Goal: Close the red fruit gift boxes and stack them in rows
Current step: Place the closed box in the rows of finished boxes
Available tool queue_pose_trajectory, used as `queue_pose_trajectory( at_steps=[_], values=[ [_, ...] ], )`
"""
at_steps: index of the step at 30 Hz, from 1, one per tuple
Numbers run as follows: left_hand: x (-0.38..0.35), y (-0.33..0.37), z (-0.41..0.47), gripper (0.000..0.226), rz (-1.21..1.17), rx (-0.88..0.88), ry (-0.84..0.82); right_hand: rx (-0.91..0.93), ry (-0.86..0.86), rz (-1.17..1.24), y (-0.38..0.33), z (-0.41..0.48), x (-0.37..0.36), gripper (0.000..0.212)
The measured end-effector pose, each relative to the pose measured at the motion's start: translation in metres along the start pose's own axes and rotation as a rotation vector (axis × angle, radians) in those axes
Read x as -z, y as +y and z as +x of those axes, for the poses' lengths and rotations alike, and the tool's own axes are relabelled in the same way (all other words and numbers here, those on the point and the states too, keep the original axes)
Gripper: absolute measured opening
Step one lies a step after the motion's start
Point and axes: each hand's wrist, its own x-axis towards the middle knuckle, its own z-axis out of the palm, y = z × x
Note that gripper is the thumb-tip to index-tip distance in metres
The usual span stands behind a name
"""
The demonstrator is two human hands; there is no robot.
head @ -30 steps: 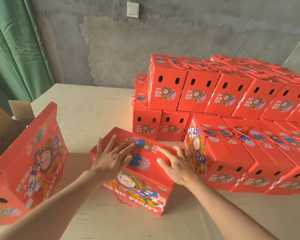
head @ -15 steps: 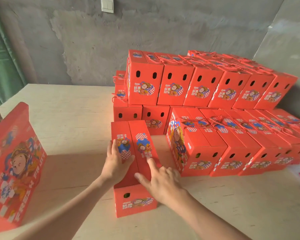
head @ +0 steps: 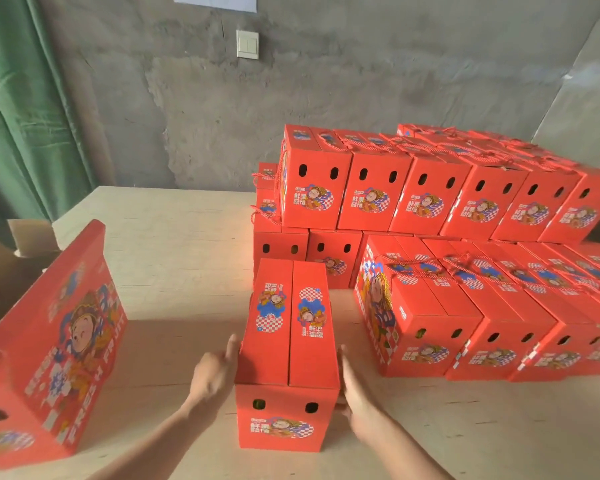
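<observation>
- Currently the closed box (head: 288, 341) stands upright on the table (head: 174, 244) near its front edge, lid flaps shut and short end facing the camera.
- left hand (head: 215, 372): fingers straight, flat against the box's left wall.
- right hand (head: 357, 396): fingers extended along the right wall, tips partly hidden behind the box.
- front row (head: 465, 323) of closed boxes, one layer, sits right of it; a strip of bare table lies between.
- back stack (head: 413, 188), two layers high by the wall, begins just past the box's far end.
- open box (head: 49, 341) at the table's left edge, lid raised, with a brown carton (head: 14, 258) behind it.
- green curtain (head: 21, 98) far left.
</observation>
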Motion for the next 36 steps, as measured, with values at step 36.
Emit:
queue_pose_trajectory(
  at_steps=[36],
  values=[
    [0.031, 0.068, 0.011, 0.066, 0.249, -0.56, -0.195, 0.617, -0.069, -0.22, -0.218, -0.09, -0.057, 0.027]
  ],
)
